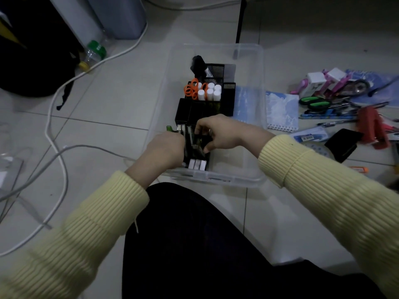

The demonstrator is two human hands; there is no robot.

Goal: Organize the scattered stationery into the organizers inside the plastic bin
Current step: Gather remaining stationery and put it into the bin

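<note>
Squarely in the middle of the tiled floor (112, 108) sits the clear plastic bin (254, 117), and both hands are inside its near end. The right hand (224, 132) reaches in from the right, with its thumb and curled fingers pinching a dark item (194, 140) that stands in the front black organizer (206, 157). The left hand (166, 149) is pressed against that organizer's left side with its back to the camera. Its fingers are hidden, so I cannot tell whether they grip anything. A green stapler (171, 128) pokes up just beyond its knuckles, and 3 small white boxes (197, 164) stand in the organizer's nearest slot.

Farther back in the bin, black mesh organizers (228, 91) hold orange-handled scissors (191, 89) and a cluster of white-capped tubes (210, 91). A blue sheet (246, 104) lies on the bin's bottom beside them.

The rest of the stationery lies scattered on the floor to the right of the bin. It includes a spiral notebook (281, 111) with a cloud cover, green-handled scissors (315, 102), several pens (330, 115), a red stapler (371, 126) and a tape dispenser (358, 86).

To the left, white cables (51, 117) trail across the tiles near a plastic bottle (95, 52) and a black bag (32, 57).
</note>
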